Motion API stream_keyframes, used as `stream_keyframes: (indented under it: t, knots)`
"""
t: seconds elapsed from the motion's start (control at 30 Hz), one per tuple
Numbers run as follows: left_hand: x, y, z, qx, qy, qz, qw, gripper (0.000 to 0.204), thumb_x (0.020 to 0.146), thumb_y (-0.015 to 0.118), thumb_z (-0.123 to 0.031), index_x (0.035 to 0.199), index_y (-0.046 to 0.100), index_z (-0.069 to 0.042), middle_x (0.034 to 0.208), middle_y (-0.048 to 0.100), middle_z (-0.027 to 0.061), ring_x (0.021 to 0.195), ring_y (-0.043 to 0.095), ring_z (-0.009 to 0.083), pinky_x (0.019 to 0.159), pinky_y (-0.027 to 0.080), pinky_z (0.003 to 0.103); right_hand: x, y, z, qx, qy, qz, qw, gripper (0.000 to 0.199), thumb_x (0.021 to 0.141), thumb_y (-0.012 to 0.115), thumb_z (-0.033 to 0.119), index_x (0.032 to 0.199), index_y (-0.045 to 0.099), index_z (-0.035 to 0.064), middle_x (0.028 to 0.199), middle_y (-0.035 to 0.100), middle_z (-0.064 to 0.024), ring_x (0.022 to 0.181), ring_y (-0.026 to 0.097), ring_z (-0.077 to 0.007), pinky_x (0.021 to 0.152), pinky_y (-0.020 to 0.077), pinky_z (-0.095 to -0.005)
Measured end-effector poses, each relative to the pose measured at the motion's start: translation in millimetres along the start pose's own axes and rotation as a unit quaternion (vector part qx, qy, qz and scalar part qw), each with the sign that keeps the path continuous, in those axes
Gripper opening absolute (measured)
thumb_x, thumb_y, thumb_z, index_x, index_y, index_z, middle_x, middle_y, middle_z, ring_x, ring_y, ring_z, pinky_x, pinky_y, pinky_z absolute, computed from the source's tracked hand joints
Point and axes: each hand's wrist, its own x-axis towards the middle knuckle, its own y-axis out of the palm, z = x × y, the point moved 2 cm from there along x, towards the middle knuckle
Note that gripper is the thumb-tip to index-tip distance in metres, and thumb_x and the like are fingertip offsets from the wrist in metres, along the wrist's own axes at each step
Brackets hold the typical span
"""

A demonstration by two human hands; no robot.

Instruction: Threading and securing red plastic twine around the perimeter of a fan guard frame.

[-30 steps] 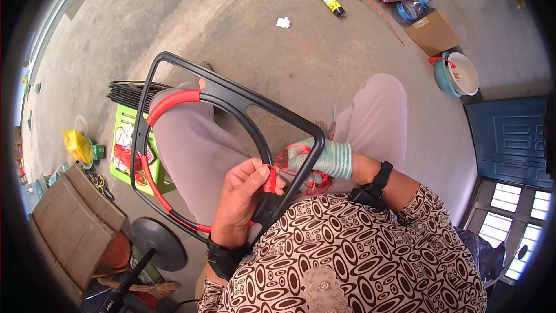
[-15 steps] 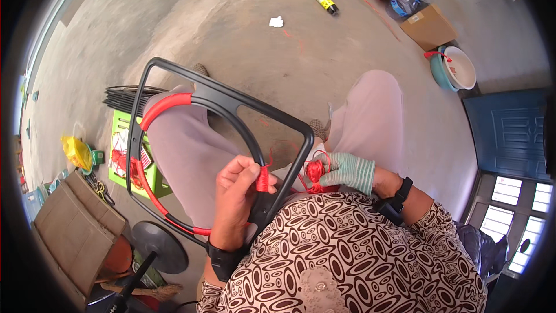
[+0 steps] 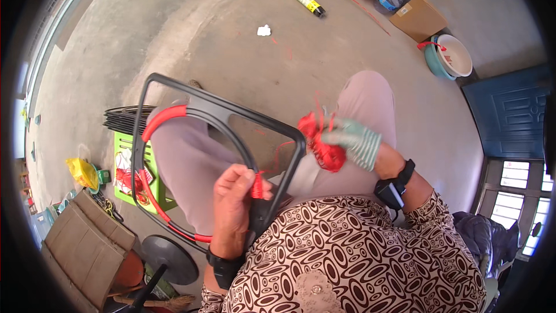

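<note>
Black rectangular frame with inner ring [image 3: 215, 107] rests over the left thigh [image 3: 180, 168]; the bare left hand [image 3: 233, 192], thumb and finger closed, pinches the red cord winding [image 3: 257, 186], best firmly; the green-striped gloved right hand [image 3: 354, 139], blurred, grips the red cord bundle [image 3: 328, 155], strand best drawn taut

This looks like a household storeroom or workroom, with a bare concrete floor [image 3: 231, 46] and a blue panelled door [image 3: 509, 119]. Stacked basins [image 3: 456, 58], a cardboard box [image 3: 418, 17] and a broom [image 3: 176, 302] sit around the edges.
</note>
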Motion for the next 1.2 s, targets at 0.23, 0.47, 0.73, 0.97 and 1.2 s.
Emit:
stream_keyframes:
  t: [0.23,0.47,0.73,0.97,1.2]
  knots:
    - [-1,17,8,0.044,-0.012,0.060,0.997,0.011,0.087,0.060,-0.011,0.088,0.054,-0.002,0.072,0.064,0.0109,0.062,0.061,0.0136,0.060,0.051,0.025,40,59,4,-0.084,-0.136,0.151,0.976,0.046,0.074,0.073,0.018,0.112,0.055,-0.0009,0.102,0.062,-0.0024,0.085,0.058,-0.0099,0.074,0.0470,-0.0236]
    - [3,28,6,0.085,0.039,0.022,0.995,0.016,0.085,0.064,-0.010,0.077,0.051,-0.004,0.069,0.061,0.0062,0.055,0.058,0.0101,0.053,0.049,0.023,43,-4,-58,0.129,0.018,0.245,0.961,0.047,0.091,0.056,0.027,0.132,0.046,0.0064,0.129,0.052,-0.0086,0.117,0.049,-0.0246,0.098,0.0388,-0.0332]
    - [7,17,7,0.087,0.053,-0.012,0.995,0.016,0.088,0.060,-0.012,0.076,0.052,-0.004,0.064,0.062,0.0093,0.049,0.056,0.0119,0.048,0.046,0.023,40,30,3,-0.152,-0.005,0.107,0.982,0.043,0.079,0.069,0.029,0.109,0.061,-0.0001,0.083,0.062,-0.0016,0.076,0.055,-0.0090,0.069,0.0470,-0.0253]
    - [4,17,4,0.081,0.070,-0.001,0.994,0.015,0.087,0.060,-0.010,0.076,0.052,-0.003,0.066,0.061,0.0061,0.054,0.057,0.0098,0.051,0.046,0.021,47,43,-12,-0.165,-0.036,0.038,0.985,0.034,0.075,0.074,0.020,0.103,0.064,0.0033,0.085,0.064,0.0010,0.076,0.059,-0.0094,0.064,0.0481,-0.0231]
    - [-1,18,4,0.111,0.099,-0.005,0.989,0.017,0.088,0.060,-0.011,0.078,0.052,-0.002,0.069,0.059,0.0034,0.058,0.056,0.0073,0.052,0.047,0.022,47,69,-1,-0.126,-0.043,0.122,0.984,0.028,0.077,0.069,0.017,0.100,0.064,0.0024,0.085,0.064,-0.0010,0.077,0.058,-0.0092,0.068,0.0477,-0.0241]
